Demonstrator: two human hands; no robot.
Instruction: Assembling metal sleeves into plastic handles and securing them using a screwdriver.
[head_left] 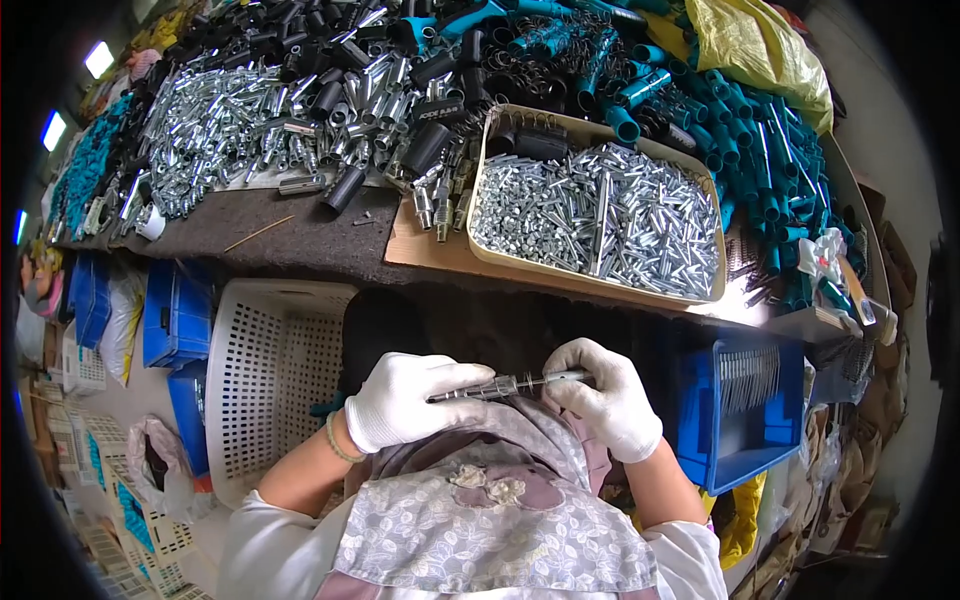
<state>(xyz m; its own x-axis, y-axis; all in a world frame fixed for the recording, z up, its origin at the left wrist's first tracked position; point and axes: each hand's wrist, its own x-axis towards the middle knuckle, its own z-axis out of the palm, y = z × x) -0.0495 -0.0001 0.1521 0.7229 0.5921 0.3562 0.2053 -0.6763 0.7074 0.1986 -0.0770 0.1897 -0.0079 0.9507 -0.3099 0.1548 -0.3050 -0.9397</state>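
Observation:
Over my lap, my left hand [402,402], in a white glove, is closed around a metal spindle-like part [500,386] with a spring-like coil along it. Its thumb lies on top and its fingers wrap below. From the other side my gloved right hand [608,398] pinches a thin metal rod [552,378] at the part's right end. Thumb and forefinger cover the rod's tip. Both hands are in front of the bench edge, below a cream tray [600,278] heaped with small silver pins [640,215].
Loose silver metal parts [215,125], black sleeves [345,188] and teal tubes [735,130] pile up on the bench [310,228]. A white perforated basket [245,390] stands left of my lap. On the right is a blue bin [695,420] with a row of thin metal rods [750,380].

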